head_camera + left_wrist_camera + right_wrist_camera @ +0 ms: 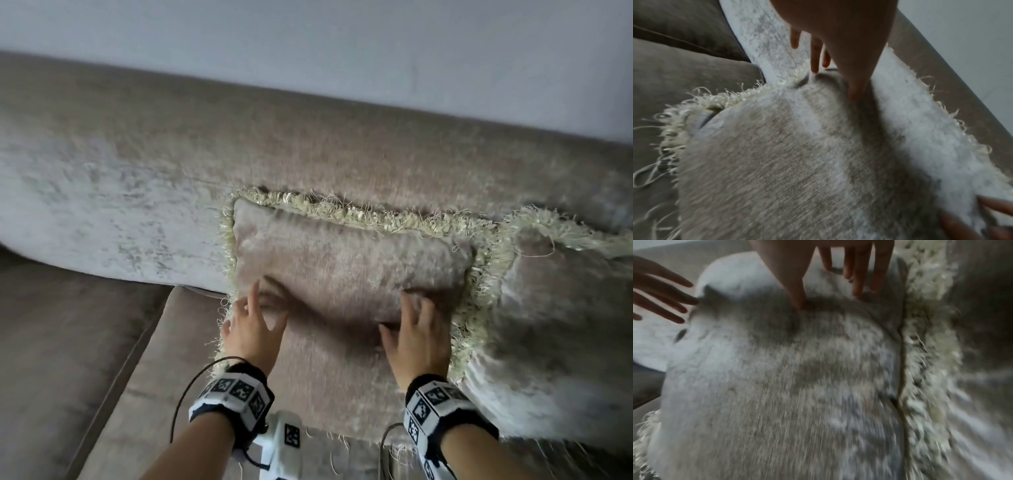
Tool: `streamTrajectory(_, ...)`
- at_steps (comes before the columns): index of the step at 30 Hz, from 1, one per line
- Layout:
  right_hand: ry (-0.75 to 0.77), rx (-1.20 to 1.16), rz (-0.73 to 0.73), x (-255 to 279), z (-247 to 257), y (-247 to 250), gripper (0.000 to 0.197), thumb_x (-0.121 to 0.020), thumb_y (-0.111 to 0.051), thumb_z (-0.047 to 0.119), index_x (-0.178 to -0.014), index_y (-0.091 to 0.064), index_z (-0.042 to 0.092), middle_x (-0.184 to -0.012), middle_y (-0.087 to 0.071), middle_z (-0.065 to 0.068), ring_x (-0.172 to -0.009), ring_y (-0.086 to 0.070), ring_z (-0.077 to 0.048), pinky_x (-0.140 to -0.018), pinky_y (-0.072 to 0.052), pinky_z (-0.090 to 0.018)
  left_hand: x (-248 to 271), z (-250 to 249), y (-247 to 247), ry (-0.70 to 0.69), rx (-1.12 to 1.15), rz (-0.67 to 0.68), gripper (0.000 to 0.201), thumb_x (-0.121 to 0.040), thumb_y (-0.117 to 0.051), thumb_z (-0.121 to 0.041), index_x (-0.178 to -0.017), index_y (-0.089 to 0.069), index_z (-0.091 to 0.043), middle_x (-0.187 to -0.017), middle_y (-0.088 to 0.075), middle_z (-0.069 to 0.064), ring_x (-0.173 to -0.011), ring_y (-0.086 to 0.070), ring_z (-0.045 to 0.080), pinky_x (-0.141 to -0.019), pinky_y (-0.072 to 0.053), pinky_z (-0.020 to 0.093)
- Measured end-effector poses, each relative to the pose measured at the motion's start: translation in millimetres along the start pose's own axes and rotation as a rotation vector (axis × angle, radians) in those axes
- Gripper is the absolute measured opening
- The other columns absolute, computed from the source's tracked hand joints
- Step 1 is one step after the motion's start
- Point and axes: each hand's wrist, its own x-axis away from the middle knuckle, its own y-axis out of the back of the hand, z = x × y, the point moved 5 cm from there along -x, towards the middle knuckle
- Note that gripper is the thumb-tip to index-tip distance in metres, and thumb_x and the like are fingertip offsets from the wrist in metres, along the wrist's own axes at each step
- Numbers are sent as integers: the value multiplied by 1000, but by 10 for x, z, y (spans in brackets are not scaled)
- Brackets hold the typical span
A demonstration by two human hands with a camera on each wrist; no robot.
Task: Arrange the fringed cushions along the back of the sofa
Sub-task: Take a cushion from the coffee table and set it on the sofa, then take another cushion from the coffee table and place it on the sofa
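A beige fringed cushion [342,267] leans upright against the sofa back [137,164], its cream fringe running round the edges. Both my hands press on its front face with spread fingers, denting the fabric. My left hand [269,305] is near its left edge and my right hand [397,313] sits toward its right side. The left wrist view shows the left hand [834,78] on the cushion [787,162]. In the right wrist view the right hand [828,298] touches the same cushion [787,386]. A second fringed cushion [555,308] leans beside it on the right, fringes touching.
The sofa seat [120,377] stretches to the left and below the cushions, with a seam between seat pads. A pale wall [342,41] rises behind the sofa back. The back rest to the left of the cushions is bare.
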Motion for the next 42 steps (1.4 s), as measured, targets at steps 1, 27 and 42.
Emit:
streamTrajectory(1, 76, 1, -46, -34, 116, 107, 61, -62, -82, 32, -115, -60, 9, -99, -59, -17, -72, -62, -27, -58, -54, -36, 24, 30, 85, 22, 25, -36, 71, -85, -55, -45, -145, -20, -27, -132, -45, 12, -113, -53, 28, -99, -36, 46)
streamTrajectory(27, 1496, -213, 237, 3253, 3514, 678, 31, -58, -81, 12, -85, -66, 8, -75, -60, -13, -43, -55, -34, -43, -46, -32, 4045, 2521, 2117, 1021, 197, -908, 39, -89, -50, -23, -127, -47, -18, -109, -61, 4, -96, -60, 25, -88, -43, 38)
streamTrajectory(42, 2138, 324, 665, 7142, 3460, -559, 77, -83, -51, 59, -146, -12, 37, -139, -31, -9, -124, -41, -27, -96, -42, -40, 7533, 3699, 1228, 1698, 243, -1099, 37, -88, -53, -27, -125, -50, -21, -116, -56, 9, -105, -55, 27, -91, -42, 39)
